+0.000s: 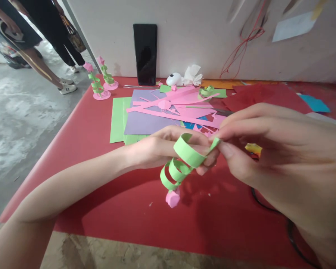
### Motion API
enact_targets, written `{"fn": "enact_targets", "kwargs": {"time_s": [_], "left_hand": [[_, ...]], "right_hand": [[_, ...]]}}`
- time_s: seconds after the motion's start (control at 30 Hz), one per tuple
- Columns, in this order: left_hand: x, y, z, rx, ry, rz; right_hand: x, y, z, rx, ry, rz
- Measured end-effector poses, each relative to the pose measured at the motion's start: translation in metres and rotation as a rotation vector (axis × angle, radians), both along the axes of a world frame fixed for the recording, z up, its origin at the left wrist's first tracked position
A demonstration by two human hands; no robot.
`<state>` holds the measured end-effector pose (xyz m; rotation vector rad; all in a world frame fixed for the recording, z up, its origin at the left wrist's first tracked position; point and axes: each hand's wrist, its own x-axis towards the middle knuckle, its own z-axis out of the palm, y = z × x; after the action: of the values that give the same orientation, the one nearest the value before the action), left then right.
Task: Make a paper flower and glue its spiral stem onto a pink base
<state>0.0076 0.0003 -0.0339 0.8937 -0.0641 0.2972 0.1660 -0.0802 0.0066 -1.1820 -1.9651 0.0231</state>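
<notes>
A paper flower (pixel 189 155) hangs tilted over the red table, its green strip curled in a loose spiral and its pink folded bud (pixel 173 198) pointing down toward me. My left hand (pixel 179 144) is closed around the flower behind the curls, and its fingertips are partly hidden by the green paper. Between the thumb and forefinger of my right hand (pixel 249 138) the end of the green strip is pinched, close to the left fingertips. Two finished-looking paper flowers (pixel 97 87) (pixel 108 76) stand upright on round pink bases at the table's far left corner.
Purple (pixel 148 116) and green paper sheets (pixel 117 121) lie behind my hands, with pink strips (pixel 170 116) and scraps on top. A black phone (pixel 145 54) leans against the wall beside a white object (pixel 174 79) and crumpled tissue (pixel 193 75). Two people (pixel 44 41) stand at left.
</notes>
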Motion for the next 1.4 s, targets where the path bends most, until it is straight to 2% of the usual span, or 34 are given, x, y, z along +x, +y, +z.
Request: {"fn": "enact_targets", "kwargs": {"time_s": [0.1,0.27,0.47,0.8,0.87,0.97,1.1,1.27,1.4], "left_hand": [[0.0,0.002,-0.001,0.006,-0.027,-0.03],[0.0,0.004,-0.002,0.012,0.012,-0.052],[0.0,0.008,-0.006,-0.011,-0.003,-0.103],[0.002,0.008,-0.008,0.019,0.003,-0.033],[0.001,0.008,-0.009,0.074,0.003,-0.023],[0.0,0.006,-0.011,0.248,0.007,-0.061],[-0.002,0.005,-0.013,0.407,0.007,-0.105],[-0.009,0.018,-0.007,0.609,0.016,0.093],[-0.016,0.035,0.0,0.668,-0.019,0.464]], "right_hand": [[0.0,0.0,0.001,0.061,-0.035,-0.002],[-0.004,0.0,0.003,0.028,-0.072,-0.049],[-0.002,-0.002,0.001,0.092,-0.072,-0.078],[-0.003,-0.002,-0.003,0.198,-0.188,-0.159],[0.0,-0.001,-0.003,0.224,-0.221,-0.181],[0.009,0.006,-0.004,0.24,-0.272,-0.241],[0.023,0.023,-0.006,0.173,-0.201,-0.276],[0.028,0.035,-0.011,-0.099,-0.023,-0.244],[0.029,0.041,-0.011,-0.276,0.041,-0.093]]}}
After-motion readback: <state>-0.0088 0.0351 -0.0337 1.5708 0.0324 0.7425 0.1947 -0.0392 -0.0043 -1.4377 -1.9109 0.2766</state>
